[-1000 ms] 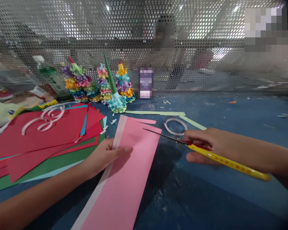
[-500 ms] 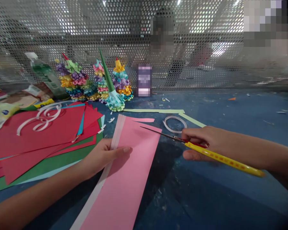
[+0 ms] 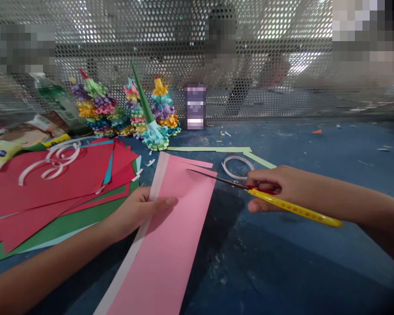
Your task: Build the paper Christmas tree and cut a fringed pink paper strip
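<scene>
Head view: the person's left hand [image 3: 138, 212], fingers together and nearly flat, holds down a long pink paper sheet [image 3: 170, 232] on a blue worktable [image 3: 282, 262]. The right hand [image 3: 269, 188], fingers curled firmly, grips yellow-handled scissors [image 3: 292, 208], whose slim steel blades lie over the sheet's upper right corner.

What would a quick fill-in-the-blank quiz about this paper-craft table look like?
The scissors in the right hand point toward the ____ paper sheet under the left hand.
The pointed paper cone standing among the curled-paper trees is ____.
The stack of paper left of the left hand is mostly ____ on top.

Missing words: pink; green; red.
</scene>
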Motion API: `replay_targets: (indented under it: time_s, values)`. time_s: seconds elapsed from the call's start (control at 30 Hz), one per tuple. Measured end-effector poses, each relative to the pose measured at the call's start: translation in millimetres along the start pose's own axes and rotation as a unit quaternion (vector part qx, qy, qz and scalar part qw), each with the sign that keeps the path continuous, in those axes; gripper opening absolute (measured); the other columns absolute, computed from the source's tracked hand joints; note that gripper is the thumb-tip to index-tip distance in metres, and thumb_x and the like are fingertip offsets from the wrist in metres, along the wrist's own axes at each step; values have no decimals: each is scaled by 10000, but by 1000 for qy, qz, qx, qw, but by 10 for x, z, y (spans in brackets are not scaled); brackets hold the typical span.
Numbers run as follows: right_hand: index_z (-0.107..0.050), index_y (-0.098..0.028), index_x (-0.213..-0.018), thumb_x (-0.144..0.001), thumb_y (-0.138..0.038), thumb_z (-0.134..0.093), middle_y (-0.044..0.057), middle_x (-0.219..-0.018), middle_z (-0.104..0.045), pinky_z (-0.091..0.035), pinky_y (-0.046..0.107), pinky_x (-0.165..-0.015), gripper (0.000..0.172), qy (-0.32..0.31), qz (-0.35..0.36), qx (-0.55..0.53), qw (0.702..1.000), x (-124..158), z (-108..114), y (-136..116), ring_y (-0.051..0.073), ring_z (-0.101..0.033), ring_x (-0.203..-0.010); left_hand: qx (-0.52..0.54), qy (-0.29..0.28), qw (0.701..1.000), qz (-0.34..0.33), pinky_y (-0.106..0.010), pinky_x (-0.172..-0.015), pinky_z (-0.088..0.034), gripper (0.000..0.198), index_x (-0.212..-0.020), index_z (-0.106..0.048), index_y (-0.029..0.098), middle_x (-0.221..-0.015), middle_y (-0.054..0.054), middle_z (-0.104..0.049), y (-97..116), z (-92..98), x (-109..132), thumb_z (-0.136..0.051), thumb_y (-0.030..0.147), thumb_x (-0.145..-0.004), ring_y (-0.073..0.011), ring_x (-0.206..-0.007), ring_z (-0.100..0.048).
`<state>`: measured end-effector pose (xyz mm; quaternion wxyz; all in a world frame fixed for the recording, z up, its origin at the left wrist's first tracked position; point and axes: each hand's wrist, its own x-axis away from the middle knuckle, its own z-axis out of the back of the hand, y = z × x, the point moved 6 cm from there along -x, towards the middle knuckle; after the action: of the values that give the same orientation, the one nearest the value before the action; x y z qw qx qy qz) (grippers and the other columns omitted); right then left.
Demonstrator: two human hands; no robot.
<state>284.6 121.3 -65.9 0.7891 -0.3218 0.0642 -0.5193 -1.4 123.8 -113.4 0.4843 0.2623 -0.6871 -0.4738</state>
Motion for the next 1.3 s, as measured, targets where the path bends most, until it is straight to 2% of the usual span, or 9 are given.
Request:
replay_targets:
  time_s: [0.1,0.2,0.43,0.63,0.8,0.97,1.17,1.3]
  values:
    - [-503,-235,-765,-727,-512,-742,-77,-623,-395,-266,224,-513,368,-29,-35,10,999,-17,-23,55,115,-344,-569,27,-8,1000,6,-168,-416,-431,253,-661,-727,151,-570,3,-665,-16,12,-10,-835,377,-694,-104,-468,-590]
    - [-489,-233,-743,-707,-508,-754,-78,-614,-377,-252,232,-519,383,-30,-45,8,999,-40,-16,65,115,-329,-568,28,-5,1000,5,-163,-418,-440,266,-653,-726,148,-566,2,-667,-22,18,-9,-846,383,-681,-102,-465,-600]
    - [-447,-225,-691,-708,-521,-751,-79,-590,-322,-214,240,-512,425,-27,-36,25,999,-78,-9,60,106,-286,-552,11,44,999,21,-197,-429,-463,391,-675,-691,138,-605,-24,-681,-6,33,7,-850,492,-632,-140,-494,-625]
    - [-492,-244,-821,-763,-568,-686,-71,-653,-443,-263,232,-496,382,-37,-10,21,999,-46,-70,70,115,-354,-557,-10,53,998,24,-192,-391,-409,413,-617,-644,140,-529,-6,-629,-28,61,-9,-832,507,-648,-121,-432,-566]
    - [-486,-256,-906,-827,-564,-617,-69,-670,-497,-279,231,-468,343,-53,33,22,998,-20,-160,-10,117,-378,-537,5,31,999,40,-220,-453,-471,389,-668,-686,130,-603,-33,-683,-38,37,-4,-845,484,-640,-148,-492,-621]
    - [-493,-255,-933,-836,-550,-618,-68,-673,-510,-269,232,-470,335,-57,46,26,997,-35,-216,-72,116,-379,-537,-18,1,999,41,-184,-403,-442,369,-638,-703,128,-563,-26,-672,0,-8,7,-844,468,-648,-126,-454,-608]
    - [-528,-253,-876,-786,-569,-666,-78,-630,-463,-256,229,-479,356,-51,10,6,999,-97,-227,21,115,-364,-545,2,-28,1000,15,-151,-348,-363,343,-554,-655,141,-461,20,-591,18,-45,11,-819,403,-702,-75,-370,-519]
    - [-546,-246,-815,-731,-583,-709,-83,-593,-436,-240,229,-483,384,-45,-9,11,999,-147,-183,42,111,-357,-534,0,-16,1000,25,-150,-370,-373,290,-568,-663,140,-495,10,-618,65,-87,64,-792,339,-735,-82,-407,-545]
